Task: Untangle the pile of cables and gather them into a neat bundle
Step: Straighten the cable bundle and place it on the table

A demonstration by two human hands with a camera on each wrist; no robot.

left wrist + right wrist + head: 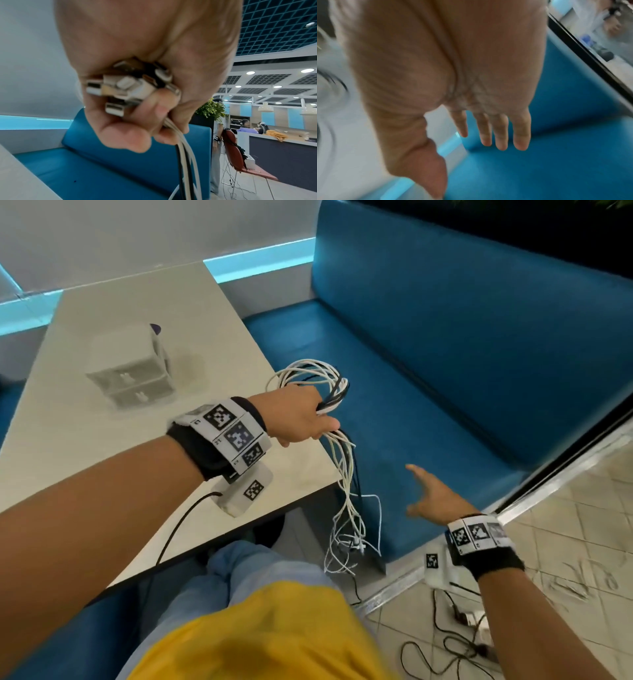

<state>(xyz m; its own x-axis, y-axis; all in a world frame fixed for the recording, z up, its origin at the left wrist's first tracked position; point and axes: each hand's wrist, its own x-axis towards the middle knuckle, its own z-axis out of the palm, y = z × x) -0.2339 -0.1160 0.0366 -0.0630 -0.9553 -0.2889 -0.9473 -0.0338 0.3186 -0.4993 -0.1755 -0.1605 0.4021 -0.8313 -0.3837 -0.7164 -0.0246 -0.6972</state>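
Note:
My left hand (301,419) grips a bunch of white and black cables (342,470) just past the table's right corner. A loop of them (308,374) arches above my fist, and the loose ends dangle in a tangle (349,542) toward the floor. In the left wrist view, several plugs (126,86) stick out of my closed fist, with cords (185,162) trailing down. My right hand (428,494) hovers flat and empty over the blue bench, fingers (501,135) straight, to the right of the hanging cables and not touching them.
A pale table (102,446) with a small white drawer box (133,371) lies to the left. A blue bench (428,392) fills the right. Thin black wires (445,648) lie on the tiled floor at lower right. My knees (246,570) sit under the table edge.

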